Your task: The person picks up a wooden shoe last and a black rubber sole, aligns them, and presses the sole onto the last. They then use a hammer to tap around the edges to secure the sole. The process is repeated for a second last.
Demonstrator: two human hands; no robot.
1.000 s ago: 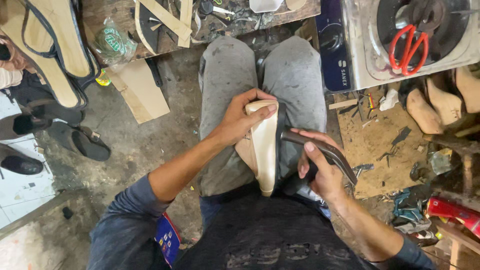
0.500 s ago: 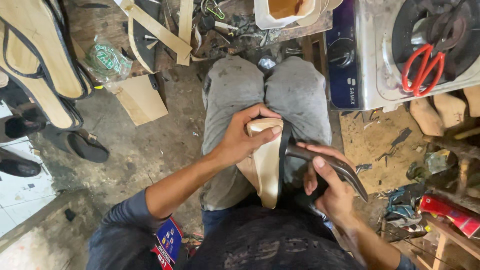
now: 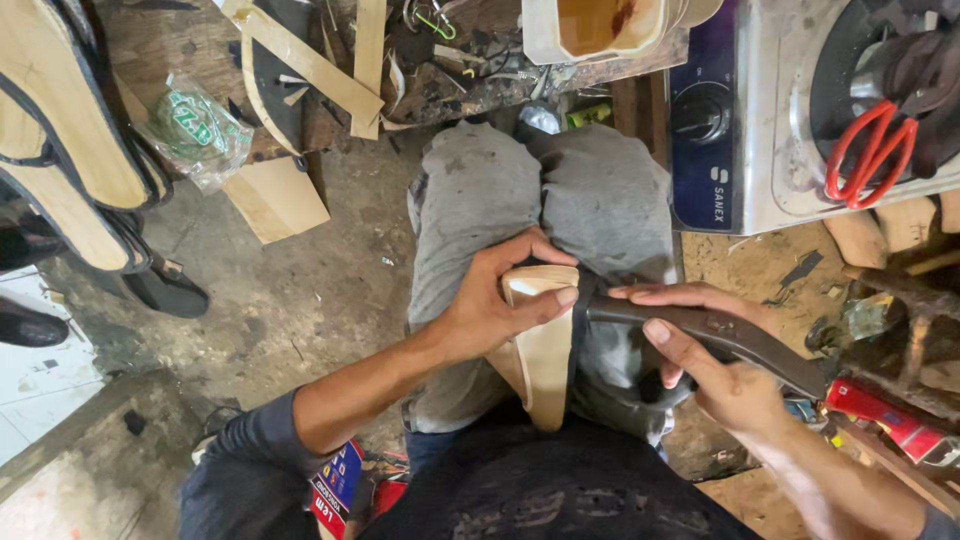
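Observation:
A tan shoe sole [image 3: 545,350] stands on edge on my lap, between my grey-trousered knees. My left hand [image 3: 490,300] grips its upper end, thumb lying across the top. My right hand [image 3: 715,370] holds a long dark curved strip [image 3: 730,335] whose left end meets the sole's right edge; my fingers press along it. A dark band runs down the sole's right side.
A wooden bench [image 3: 330,60] with strips, scraps and a pale tub [image 3: 600,25] lies ahead. Red scissors [image 3: 865,150] rest on a grey and blue machine [image 3: 760,120] at upper right. Tan soles with black straps [image 3: 70,150] hang at left. Wood blocks and tools crowd the right floor.
The view has dropped closer to my lap. My right hand has slid along the dark strip, pressing it nearer the sole's edge. My left hand keeps its grip.

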